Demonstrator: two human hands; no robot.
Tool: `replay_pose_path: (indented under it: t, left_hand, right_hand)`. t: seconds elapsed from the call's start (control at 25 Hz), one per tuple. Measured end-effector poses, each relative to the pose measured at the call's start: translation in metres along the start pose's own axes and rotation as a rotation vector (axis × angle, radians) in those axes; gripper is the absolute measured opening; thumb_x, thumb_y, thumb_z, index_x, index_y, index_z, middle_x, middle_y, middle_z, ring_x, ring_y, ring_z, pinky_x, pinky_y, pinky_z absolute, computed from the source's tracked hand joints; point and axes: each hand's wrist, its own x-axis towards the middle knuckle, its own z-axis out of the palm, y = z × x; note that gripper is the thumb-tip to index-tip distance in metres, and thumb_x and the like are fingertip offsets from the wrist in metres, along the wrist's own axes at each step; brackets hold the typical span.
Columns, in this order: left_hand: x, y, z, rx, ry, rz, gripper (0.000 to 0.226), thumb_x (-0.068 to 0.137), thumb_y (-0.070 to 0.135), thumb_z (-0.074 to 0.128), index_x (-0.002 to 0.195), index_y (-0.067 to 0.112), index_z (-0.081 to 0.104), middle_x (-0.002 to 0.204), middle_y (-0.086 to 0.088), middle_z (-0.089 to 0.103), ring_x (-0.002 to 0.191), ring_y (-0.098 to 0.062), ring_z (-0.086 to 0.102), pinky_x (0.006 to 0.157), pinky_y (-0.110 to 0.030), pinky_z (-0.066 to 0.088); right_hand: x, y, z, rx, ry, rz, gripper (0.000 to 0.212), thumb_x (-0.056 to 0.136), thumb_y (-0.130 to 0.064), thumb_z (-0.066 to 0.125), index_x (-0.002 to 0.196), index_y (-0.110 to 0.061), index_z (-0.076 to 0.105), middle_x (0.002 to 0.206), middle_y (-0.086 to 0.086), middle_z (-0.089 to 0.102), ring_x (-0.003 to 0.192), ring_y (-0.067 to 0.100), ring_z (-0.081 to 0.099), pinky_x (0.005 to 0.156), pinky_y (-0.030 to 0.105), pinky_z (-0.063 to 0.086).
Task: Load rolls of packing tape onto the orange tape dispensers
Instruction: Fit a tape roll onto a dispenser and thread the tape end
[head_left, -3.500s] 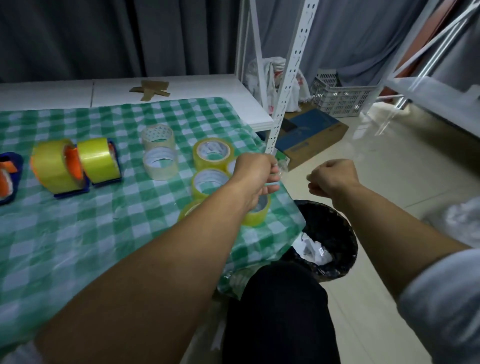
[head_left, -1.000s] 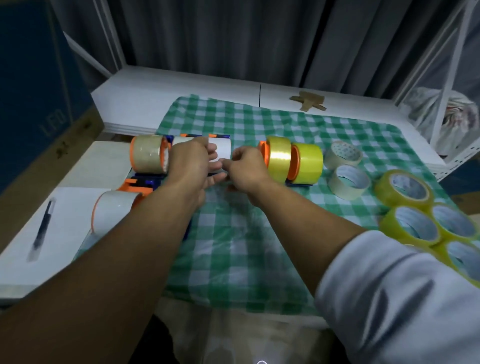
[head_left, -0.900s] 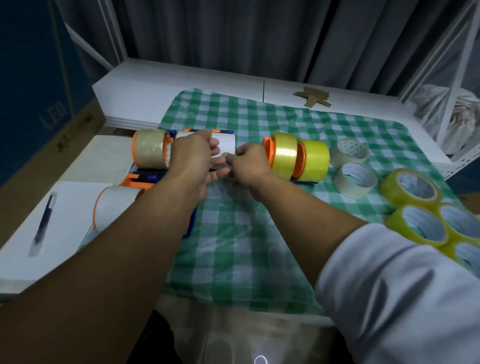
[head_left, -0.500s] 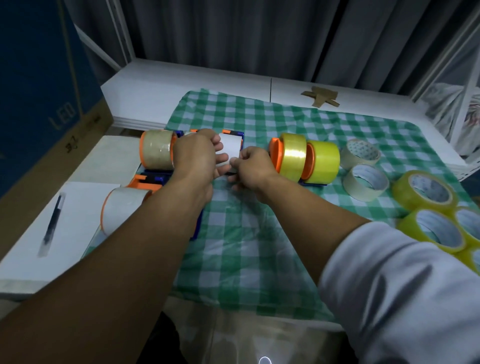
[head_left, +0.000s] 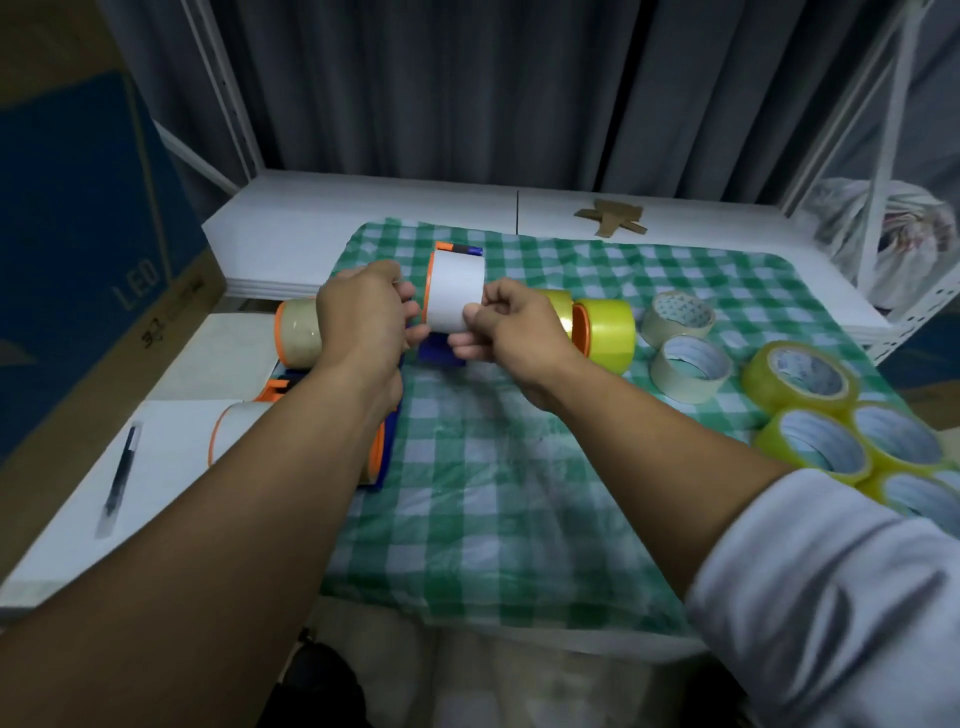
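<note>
An orange and blue tape dispenser carrying a white tape roll (head_left: 455, 297) is lifted a little above the green checked cloth (head_left: 498, 467). My left hand (head_left: 363, 317) grips its left side. My right hand (head_left: 511, 327) pinches the roll's right edge with thumb and fingers. Two loaded dispensers with yellow rolls (head_left: 605, 327) stand just right of my right hand. More loaded dispensers lie at the left: one with a pale roll (head_left: 296, 332) and one with a white roll (head_left: 234, 426), partly hidden by my left forearm.
Two clear loose rolls (head_left: 688, 364) and several yellow loose rolls (head_left: 810, 415) lie flat at the right. A pen (head_left: 118, 475) rests on a white sheet at the left. A blue cardboard box (head_left: 78, 249) stands far left; a white shelf upright (head_left: 883, 156) rises at the right.
Both hands left the loose rolls and bin at the right, moved to the dispensers at the left, and have lifted the white-roll dispenser off the cloth.
</note>
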Motion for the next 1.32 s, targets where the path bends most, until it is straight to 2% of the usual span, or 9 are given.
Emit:
replay_pose_path:
  t: [0.2,0.36,0.52,0.6,0.72,0.88,1.0,1.16,1.32]
  left_hand:
    - [-0.03,0.018,0.01,0.07,-0.066,0.044,0.017,0.1,0.029,0.054,0.092,0.017,0.062,0.08,0.004,0.063,0.067,-0.008,0.057,0.065,-0.027,0.045]
    - [-0.048,0.029,0.021,0.029,-0.168,0.071,0.031,0.101,0.041,0.052,0.088,0.016,0.066,0.071,0.004,0.067,0.056,-0.008,0.062,0.054,-0.019,0.046]
    - [-0.063,0.034,0.027,-0.089,-0.264,0.028,0.028,0.1,0.032,0.053,0.109,0.01,0.068,0.1,-0.012,0.073,0.087,-0.03,0.071,0.08,-0.041,0.056]
    - [-0.077,0.035,0.029,-0.116,-0.328,0.009,0.028,0.101,0.024,0.049,0.113,0.006,0.066,0.098,-0.014,0.072,0.086,-0.032,0.069,0.08,-0.041,0.054]
    - [-0.096,0.035,0.028,-0.138,-0.436,-0.009,0.033,0.103,0.019,0.042,0.119,0.001,0.065,0.091,-0.013,0.075,0.078,-0.028,0.071,0.075,-0.037,0.057]
    - [-0.109,0.026,0.023,-0.14,-0.548,-0.004,0.036,0.104,0.017,0.04,0.122,-0.002,0.064,0.089,-0.014,0.075,0.079,-0.026,0.071,0.084,-0.042,0.057]
    - [-0.113,0.017,0.029,-0.148,-0.611,0.014,0.032,0.104,0.016,0.04,0.115,0.0,0.065,0.086,-0.013,0.074,0.078,-0.024,0.071,0.084,-0.042,0.057]
    - [-0.106,0.004,0.038,-0.148,-0.674,0.068,0.031,0.102,0.014,0.044,0.12,-0.002,0.063,0.093,-0.018,0.074,0.09,-0.031,0.07,0.093,-0.049,0.056]
    - [-0.092,-0.013,0.045,-0.182,-0.773,-0.009,0.04,0.095,0.02,0.049,0.123,-0.005,0.063,0.095,-0.02,0.072,0.088,-0.031,0.069,0.094,-0.05,0.054]
  right_hand:
    - [-0.033,-0.03,-0.021,0.023,-0.042,-0.129,0.011,0.102,-0.001,0.052,0.094,-0.008,0.056,0.087,0.015,0.064,0.075,0.023,0.071,0.077,0.034,0.063]
    - [-0.065,-0.052,-0.037,-0.039,-0.075,-0.233,0.007,0.101,-0.001,0.054,0.101,-0.005,0.059,0.1,0.02,0.064,0.078,0.019,0.071,0.08,0.033,0.062]
    - [-0.097,-0.067,-0.052,-0.147,-0.115,-0.305,0.009,0.1,0.001,0.056,0.1,-0.006,0.061,0.099,0.014,0.065,0.078,0.017,0.07,0.08,0.033,0.061]
    - [-0.112,-0.069,-0.057,-0.168,-0.102,-0.311,0.007,0.098,0.0,0.059,0.098,-0.006,0.063,0.095,0.012,0.066,0.076,0.016,0.069,0.078,0.037,0.062]
    - [-0.129,-0.072,-0.065,-0.167,-0.038,-0.255,0.004,0.095,-0.005,0.065,0.096,-0.007,0.068,0.088,0.015,0.067,0.074,0.019,0.068,0.07,0.049,0.059]
    - [-0.141,-0.09,-0.077,-0.025,0.188,-0.168,0.011,0.096,-0.016,0.064,0.087,-0.01,0.067,0.083,0.008,0.069,0.063,0.018,0.057,0.056,0.035,0.047]
    - [-0.139,-0.097,-0.08,0.026,0.203,0.035,0.027,0.098,-0.043,0.061,0.089,-0.018,0.065,0.068,-0.012,0.07,0.063,0.007,0.064,0.069,0.028,0.052]
    - [-0.128,-0.087,-0.081,0.252,0.026,0.272,0.047,0.091,-0.063,0.058,0.098,-0.018,0.069,0.086,0.003,0.072,0.097,0.025,0.069,0.095,0.057,0.055]
    - [-0.113,-0.069,-0.085,0.496,-0.066,0.257,0.042,0.097,-0.055,0.055,0.107,-0.016,0.068,0.064,-0.001,0.069,0.075,0.02,0.075,0.094,0.062,0.054]
